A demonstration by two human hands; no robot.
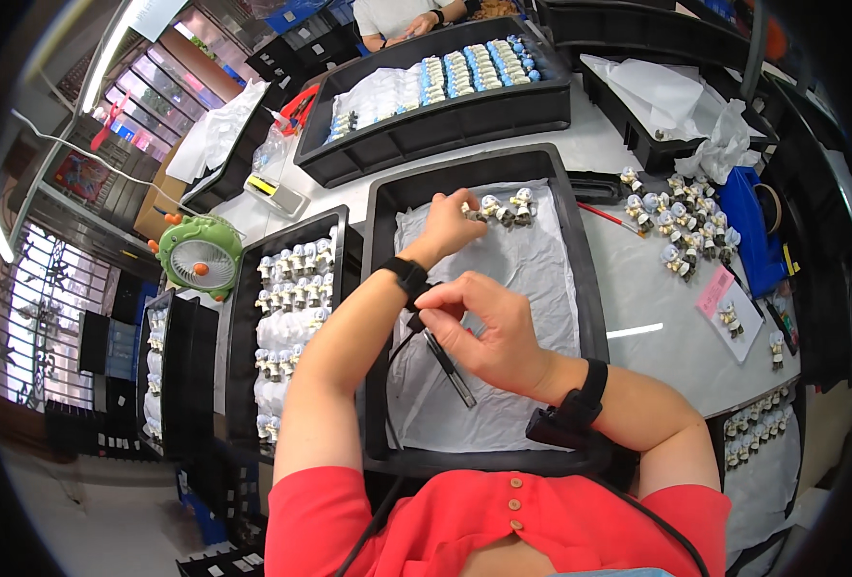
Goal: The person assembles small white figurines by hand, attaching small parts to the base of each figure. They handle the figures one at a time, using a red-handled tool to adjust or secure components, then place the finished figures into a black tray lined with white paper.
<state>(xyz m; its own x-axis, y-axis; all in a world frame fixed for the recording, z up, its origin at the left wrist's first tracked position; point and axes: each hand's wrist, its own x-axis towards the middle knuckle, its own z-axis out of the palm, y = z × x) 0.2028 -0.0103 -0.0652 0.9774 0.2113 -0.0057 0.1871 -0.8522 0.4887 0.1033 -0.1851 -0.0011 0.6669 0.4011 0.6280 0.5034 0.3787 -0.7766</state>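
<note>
In front of me a black tray (pixel 380 250) lined with white paper (pixel 532 385) holds a short row of small figurines (pixel 522 200) with pale blue tops and dark bases near its far end. My left hand (pixel 448 229) reaches to the left end of that row, its fingers closed around a figurine (pixel 476 213) that they partly hide. Nearer to me, my right hand (pixel 488 332) hovers over the paper with thumb and fingers curled together; whatever they hold is hidden. Beside its thumb a slim dark pen-like tool (pixel 451 370) lies slantwise.
Figurines fill a left tray (pixel 238 356) and a large far tray (pixel 426 125). More lie in a loose pile (pixel 681 216) at right, near a blue holder (pixel 758 231) and a pink-and-white note (pixel 731 313). A green fan (pixel 198 258) stands left. Another person's hand (pixel 416 27) shows beyond.
</note>
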